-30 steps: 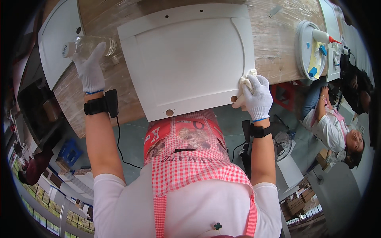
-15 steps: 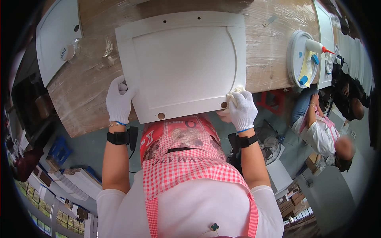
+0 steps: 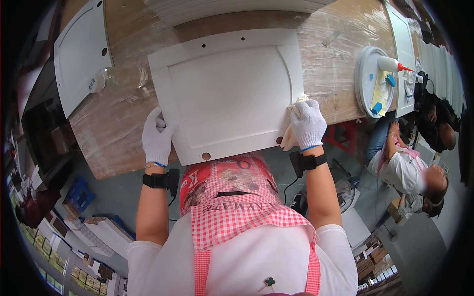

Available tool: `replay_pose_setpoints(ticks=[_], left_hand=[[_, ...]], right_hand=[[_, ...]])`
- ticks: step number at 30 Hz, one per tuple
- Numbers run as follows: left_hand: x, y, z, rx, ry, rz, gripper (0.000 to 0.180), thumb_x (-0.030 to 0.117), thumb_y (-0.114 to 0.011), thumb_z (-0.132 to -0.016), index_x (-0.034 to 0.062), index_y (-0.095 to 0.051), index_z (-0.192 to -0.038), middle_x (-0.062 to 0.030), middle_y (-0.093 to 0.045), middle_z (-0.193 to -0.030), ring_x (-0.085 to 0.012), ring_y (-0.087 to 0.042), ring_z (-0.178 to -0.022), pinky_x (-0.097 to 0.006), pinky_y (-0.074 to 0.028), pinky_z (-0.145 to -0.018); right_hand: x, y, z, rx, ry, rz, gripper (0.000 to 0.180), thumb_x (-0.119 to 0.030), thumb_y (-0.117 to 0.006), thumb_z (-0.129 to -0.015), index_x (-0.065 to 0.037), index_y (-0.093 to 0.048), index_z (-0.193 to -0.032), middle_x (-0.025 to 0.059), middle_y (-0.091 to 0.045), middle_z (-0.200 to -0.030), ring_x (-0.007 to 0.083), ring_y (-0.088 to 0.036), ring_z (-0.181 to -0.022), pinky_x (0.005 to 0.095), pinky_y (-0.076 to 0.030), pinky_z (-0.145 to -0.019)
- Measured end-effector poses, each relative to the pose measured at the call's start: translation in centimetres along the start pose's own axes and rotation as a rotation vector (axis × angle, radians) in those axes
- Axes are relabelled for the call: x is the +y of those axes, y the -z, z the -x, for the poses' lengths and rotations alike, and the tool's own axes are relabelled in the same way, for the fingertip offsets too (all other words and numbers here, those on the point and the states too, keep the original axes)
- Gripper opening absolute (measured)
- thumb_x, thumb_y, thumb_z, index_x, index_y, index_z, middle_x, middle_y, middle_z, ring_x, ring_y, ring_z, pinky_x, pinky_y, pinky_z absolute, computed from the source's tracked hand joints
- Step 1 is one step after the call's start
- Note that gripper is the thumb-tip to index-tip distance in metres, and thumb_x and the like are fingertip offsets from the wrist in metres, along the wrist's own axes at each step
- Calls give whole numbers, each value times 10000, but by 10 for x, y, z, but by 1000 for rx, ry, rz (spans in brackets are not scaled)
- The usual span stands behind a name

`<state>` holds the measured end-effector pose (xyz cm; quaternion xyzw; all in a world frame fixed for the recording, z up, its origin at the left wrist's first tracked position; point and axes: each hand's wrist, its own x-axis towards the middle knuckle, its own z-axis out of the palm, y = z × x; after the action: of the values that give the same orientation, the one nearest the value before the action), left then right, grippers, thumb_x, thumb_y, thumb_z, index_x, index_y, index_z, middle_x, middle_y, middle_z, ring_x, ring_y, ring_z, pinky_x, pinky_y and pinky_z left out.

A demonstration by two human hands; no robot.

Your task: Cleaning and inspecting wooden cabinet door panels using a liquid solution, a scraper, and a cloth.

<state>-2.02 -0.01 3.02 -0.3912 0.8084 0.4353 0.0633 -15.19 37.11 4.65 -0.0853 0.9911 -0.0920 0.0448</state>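
Observation:
A white cabinet door panel [image 3: 229, 93] lies in front of me, its near edge jutting past the table edge over my apron. It has a recessed centre, two small holes along its far side and two larger round holes near its close corners. My left hand [image 3: 158, 137], in a white knit glove, grips the panel's left edge with the thumb against it and the fingers curled. At the right edge, my gloved right hand [image 3: 308, 124] is closed on a bunched cream cloth [image 3: 288, 140], pressed against the panel's side near the close corner.
On the plastic-wrapped table [image 3: 331, 74], a clear jar [image 3: 123, 78] lies beside another white panel [image 3: 81, 54] at left. A white lid [image 3: 364, 81] at right carries a white squeeze bottle [image 3: 388, 63] and blue pieces. Stacked panels [image 3: 232, 11] stand at the back; a seated person [image 3: 402, 165] is at right.
My right hand with the cloth has slid a little farther away along the panel's right edge. My left hand keeps its grip. The whole view has shifted slightly.

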Motion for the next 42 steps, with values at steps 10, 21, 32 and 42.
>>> replay_pose_setpoints(ticks=[10, 21, 32, 42], left_hand=[[4, 1, -6, -34, -22, -77, 760, 94, -747, -758, 175, -526, -1481, -16, -535, -875, -136, -537, -771, -298, -516, -767], [1, 4, -6, -35, -42, -78, 742, 107, -758, -759, 142, -539, -1467, -18, -529, -864, -131, -526, -743, -289, -507, -732], [0, 1, -6, -14, -53, -82, 760, 87, -752, -749, 119, -522, -1473, -37, -517, -860, -151, -530, -747, -297, -500, -719], [4, 5, 1, -4, 44, -45, 748, 47, -738, -764, 112, -517, -1475, -33, -494, -870, -148, -505, -758, -278, -488, -736]], right_hand=[[-4, -4, -45, 18, 56, 17, 111, -230, -718, -832, -161, -696, -917, 83, -638, -1012, 327, -683, -799, 423, -562, -663], [-17, -1, -99, -3, 82, 12, 98, -231, -697, -847, -162, -703, -916, 94, -645, -997, 339, -681, -796, 443, -559, -672], [-24, -4, -123, 12, 131, 13, 105, -262, -712, -848, -172, -713, -900, 74, -645, -996, 333, -680, -798, 439, -562, -672], [-12, -6, -131, -65, 256, -69, 124, -279, -729, -840, -200, -727, -935, 61, -652, -1020, 311, -689, -815, 427, -565, -674]])
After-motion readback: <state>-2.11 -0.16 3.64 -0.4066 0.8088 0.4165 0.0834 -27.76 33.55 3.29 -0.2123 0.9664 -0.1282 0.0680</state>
